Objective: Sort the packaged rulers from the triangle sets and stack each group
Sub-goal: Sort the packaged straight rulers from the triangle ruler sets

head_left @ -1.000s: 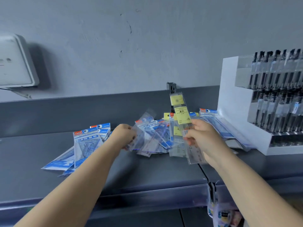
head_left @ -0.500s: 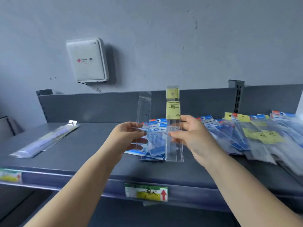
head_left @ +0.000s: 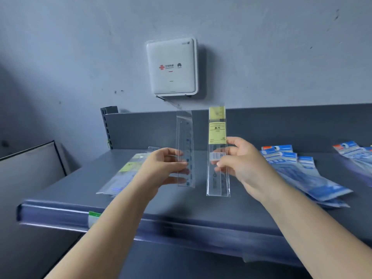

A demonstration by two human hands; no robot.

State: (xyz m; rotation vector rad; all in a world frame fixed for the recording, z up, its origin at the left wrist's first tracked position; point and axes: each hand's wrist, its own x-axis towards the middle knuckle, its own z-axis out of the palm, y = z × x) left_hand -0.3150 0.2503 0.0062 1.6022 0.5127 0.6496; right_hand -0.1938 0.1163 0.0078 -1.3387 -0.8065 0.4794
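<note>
My left hand [head_left: 164, 168] pinches a clear packaged ruler [head_left: 184, 137] upright above the grey shelf [head_left: 201, 206]. My right hand [head_left: 239, 160] pinches a second packaged ruler with a yellow label [head_left: 217, 127], also upright, a little to the right of the first. On the shelf to the left, behind my left hand, lie several packaged rulers [head_left: 124, 174] in a flat pile. At the right lie several blue triangle set packs [head_left: 298, 172], overlapping one another.
A white box [head_left: 172, 67] is fixed to the grey wall above the shelf. The shelf's back panel [head_left: 281, 125] runs behind the packs. More blue packs [head_left: 354, 152] show at the far right edge. A green price tag [head_left: 93, 217] sits on the shelf's front rail.
The view has swung left along the shelf. Both hands have carried their rulers leftward, away from the mixed pile, and now hold them apart near the ruler pile on the left.
</note>
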